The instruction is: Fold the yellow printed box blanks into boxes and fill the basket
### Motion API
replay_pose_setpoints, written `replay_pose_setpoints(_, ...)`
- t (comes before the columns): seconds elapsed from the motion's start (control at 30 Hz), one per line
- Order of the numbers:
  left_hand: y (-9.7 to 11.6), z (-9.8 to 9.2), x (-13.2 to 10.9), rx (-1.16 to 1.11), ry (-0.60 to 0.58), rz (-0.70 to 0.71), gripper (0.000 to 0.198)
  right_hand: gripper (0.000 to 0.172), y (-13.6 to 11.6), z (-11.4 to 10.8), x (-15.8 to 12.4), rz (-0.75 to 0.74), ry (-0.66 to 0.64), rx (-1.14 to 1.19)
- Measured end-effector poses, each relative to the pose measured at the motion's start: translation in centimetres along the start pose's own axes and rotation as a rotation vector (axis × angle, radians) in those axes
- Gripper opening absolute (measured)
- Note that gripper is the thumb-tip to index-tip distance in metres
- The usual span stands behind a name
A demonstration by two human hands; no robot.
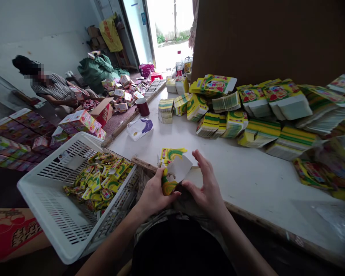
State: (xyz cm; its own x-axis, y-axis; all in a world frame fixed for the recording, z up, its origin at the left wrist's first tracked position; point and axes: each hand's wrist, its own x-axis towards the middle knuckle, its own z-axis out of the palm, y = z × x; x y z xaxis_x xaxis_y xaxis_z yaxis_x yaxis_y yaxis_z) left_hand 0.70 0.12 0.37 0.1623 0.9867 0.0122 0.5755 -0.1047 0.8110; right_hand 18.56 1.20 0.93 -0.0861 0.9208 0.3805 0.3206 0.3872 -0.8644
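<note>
Left hand (153,195) and right hand (209,189) both clamp one yellow-green carton (174,177) at the near edge of the table (247,176).
One short stack of flats (172,153) lies just beyond it. One white basket (46,199) of folded cartons sits left, with one maroon mug (143,106) farther back. The heaped bundles (276,103) are too many to count.
</note>
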Motion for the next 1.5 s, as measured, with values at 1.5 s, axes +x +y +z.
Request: replay_pose_setpoints(1.5, -1.2, -2.7, 0.1, 0.237, 0.021, 0.146, 0.054, 0.024, 2.3, -0.2, 0.0, -0.131, -0.552, -0.096)
